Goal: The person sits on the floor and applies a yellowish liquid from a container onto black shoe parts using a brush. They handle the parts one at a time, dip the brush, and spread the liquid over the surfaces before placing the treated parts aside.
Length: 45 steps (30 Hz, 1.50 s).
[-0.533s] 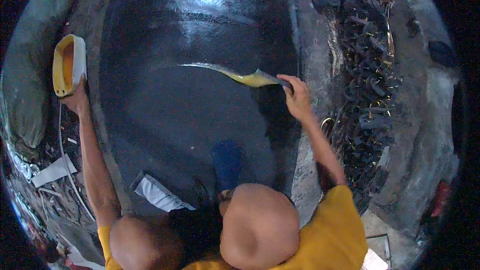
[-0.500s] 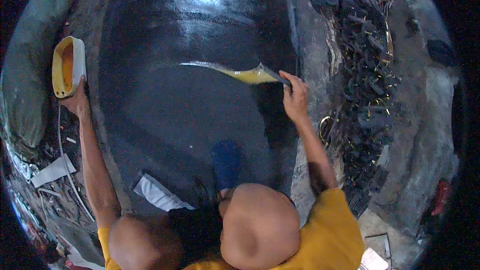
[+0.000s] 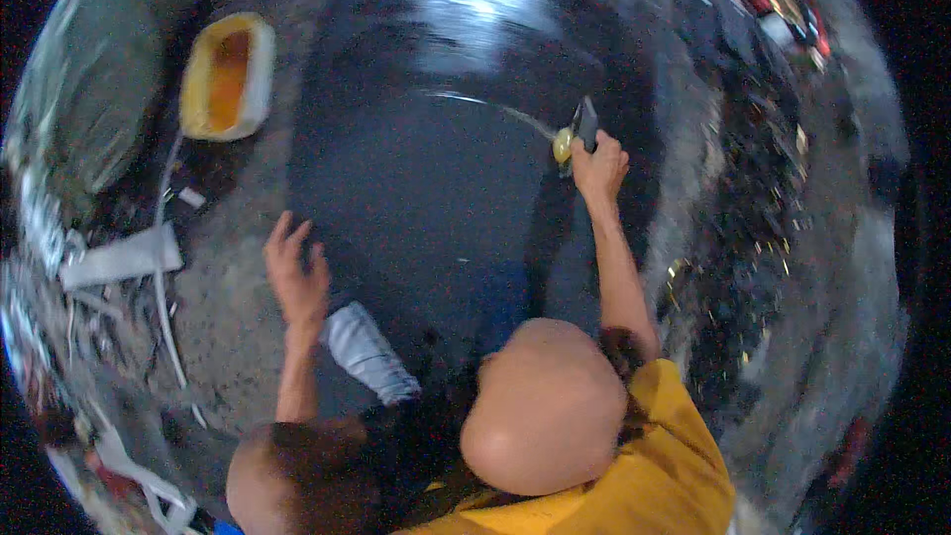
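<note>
A wide black sheet (image 3: 416, 198) lies on the ground in front of me, with a glossy wet stretch at its far end. In my right hand (image 3: 601, 170) is a small dark flat spreader (image 3: 584, 123), held over the right part of the sheet. Beside its edge sits a yellowish blob of sticky liquid (image 3: 563, 146), and a thin pale line of it curves leftward. My left hand (image 3: 297, 275), empty with fingers apart, is at the sheet's left edge. Farther off to the left stands a white-and-yellow tub (image 3: 264, 64) holding amber liquid.
A light grey folded cloth (image 3: 369, 349) lies near my knees. A heap of black scraps (image 3: 758, 267) runs along the right side. At left are a bulky green bundle (image 3: 99, 89), a white cord (image 3: 164, 287) and a pale flat piece (image 3: 129, 258).
My left hand has let go of the tub and come back toward me. The spreader is turned more upright, and the broad yellow smear has shrunk to a blob. The view has shifted.
</note>
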Each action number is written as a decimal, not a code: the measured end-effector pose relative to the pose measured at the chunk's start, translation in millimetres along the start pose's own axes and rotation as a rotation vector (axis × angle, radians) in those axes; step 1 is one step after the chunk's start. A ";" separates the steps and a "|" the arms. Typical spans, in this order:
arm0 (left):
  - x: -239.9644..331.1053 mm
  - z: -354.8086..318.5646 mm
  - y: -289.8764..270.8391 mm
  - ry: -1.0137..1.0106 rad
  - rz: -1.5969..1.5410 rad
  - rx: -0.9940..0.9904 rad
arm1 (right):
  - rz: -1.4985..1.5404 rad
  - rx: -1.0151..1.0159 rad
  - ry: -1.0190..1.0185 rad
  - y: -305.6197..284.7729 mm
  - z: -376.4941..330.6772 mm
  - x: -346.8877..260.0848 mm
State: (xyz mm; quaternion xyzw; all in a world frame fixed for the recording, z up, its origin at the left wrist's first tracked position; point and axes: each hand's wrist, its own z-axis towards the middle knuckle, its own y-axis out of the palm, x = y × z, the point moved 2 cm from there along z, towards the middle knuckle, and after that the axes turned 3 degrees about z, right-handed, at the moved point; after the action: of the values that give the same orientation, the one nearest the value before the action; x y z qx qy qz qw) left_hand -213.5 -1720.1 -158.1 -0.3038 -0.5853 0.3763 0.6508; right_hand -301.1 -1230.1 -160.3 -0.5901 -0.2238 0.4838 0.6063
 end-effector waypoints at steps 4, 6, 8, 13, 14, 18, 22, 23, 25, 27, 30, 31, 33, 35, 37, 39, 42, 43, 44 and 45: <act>1.7 12.2 -9.4 -0.212 -0.092 0.133 | 0.117 -0.280 -0.261 44.8 3.9 -205.6; 1.1 25.3 -3.0 -0.352 -0.308 0.099 | 0.158 -0.289 -0.370 67.9 2.4 -273.5; -10.6 32.5 -2.7 -0.404 -0.407 0.041 | 0.168 -0.357 -0.474 79.2 -18.3 -330.6; -30.4 31.4 -0.6 -0.309 -0.395 0.027 | 0.049 -0.480 -0.655 69.6 -24.7 -364.9; -26.8 33.7 -0.8 -0.315 -0.407 0.026 | 0.041 -0.520 -0.651 65.5 -19.4 -359.0; -23.4 29.3 -6.4 -0.386 -0.366 -0.052 | 0.148 -0.598 -0.984 68.7 -70.3 -355.0; -41.9 -11.0 -19.2 -0.552 -0.433 -0.109 | 0.272 -0.550 -1.302 73.5 -95.3 -347.6; -38.7 -21.1 -24.1 -0.527 -0.384 -0.134 | 0.369 -0.500 -1.406 85.2 -64.1 -351.7; -45.8 -52.6 -26.2 -0.464 -0.309 -0.142 | 0.323 -0.520 -1.505 96.9 -16.3 -336.5; -54.9 -66.5 -27.2 -0.490 -0.264 -0.220 | 0.089 -0.688 -1.482 96.2 7.7 -305.0; -79.0 -93.0 -52.7 -0.542 -0.170 -0.413 | -0.015 -0.847 -1.250 47.9 30.4 -181.2; -90.7 -100.7 -56.6 -0.431 -0.091 -0.345 | -0.016 -0.831 -1.211 32.2 31.9 -138.0; -102.3 -100.8 -49.4 -0.397 -0.011 -0.356 | -0.024 -0.786 -1.115 -4.9 30.2 -48.3; -98.4 -87.3 -48.4 -0.387 0.015 -0.379 | 0.015 -0.719 -1.008 -38.6 21.0 32.4; -92.5 -79.3 -49.3 -0.286 0.030 -0.362 | 0.071 -0.665 -0.874 -67.2 0.9 103.4; -83.6 -70.3 -41.8 -0.246 0.040 -0.445 | 0.087 -0.586 -0.711 -85.9 -23.2 164.9; -98.3 -73.7 -44.2 -0.272 0.122 -0.487 | 0.113 -0.494 -0.604 -112.2 -71.6 208.8; -114.1 -77.3 -47.3 -0.258 0.062 -0.481 | 0.085 -0.498 -0.548 -120.0 -88.3 216.7; -132.5 -81.3 -49.3 -0.245 0.002 -0.473 | 0.060 -0.501 -0.494 -128.2 -106.2 225.1; -144.3 -87.3 -48.6 -0.235 -0.055 -0.468 | 0.038 -0.508 -0.438 -135.3 -130.5 232.4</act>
State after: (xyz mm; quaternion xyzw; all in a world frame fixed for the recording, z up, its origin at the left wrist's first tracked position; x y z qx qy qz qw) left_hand -125.1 -1864.1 -205.8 -0.3842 -0.7361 0.2457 0.5002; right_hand -47.1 -1075.3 -130.4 -0.6084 -0.4514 0.5391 0.3681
